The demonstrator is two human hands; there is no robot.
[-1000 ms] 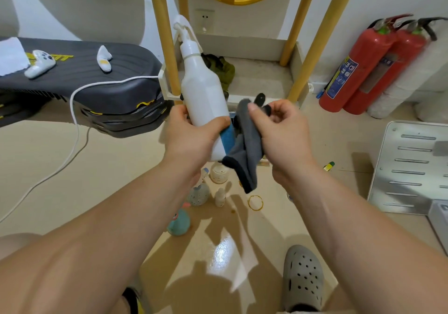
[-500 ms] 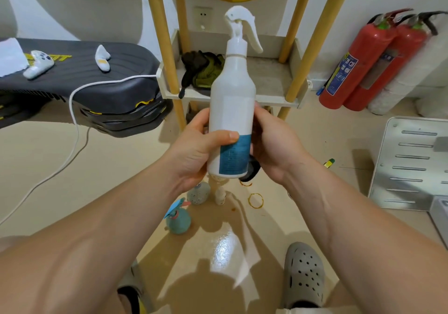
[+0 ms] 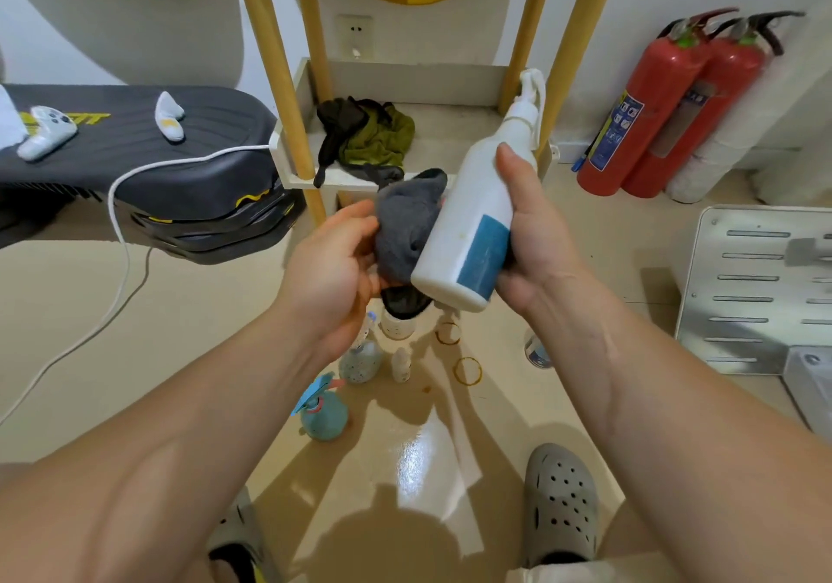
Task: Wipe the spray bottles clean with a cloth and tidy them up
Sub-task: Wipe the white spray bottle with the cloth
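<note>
The spray bottle (image 3: 468, 222) hides part of the grey cloth (image 3: 403, 226). The right hand (image 3: 535, 240) grasps the bottle; the left hand (image 3: 333, 267) clutches the cloth.

On the beige floor (image 3: 171, 339) stand small bottles (image 3: 325, 418).

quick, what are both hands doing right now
Left hand: grips the grey cloth.
Right hand: holds the white spray bottle.
</note>
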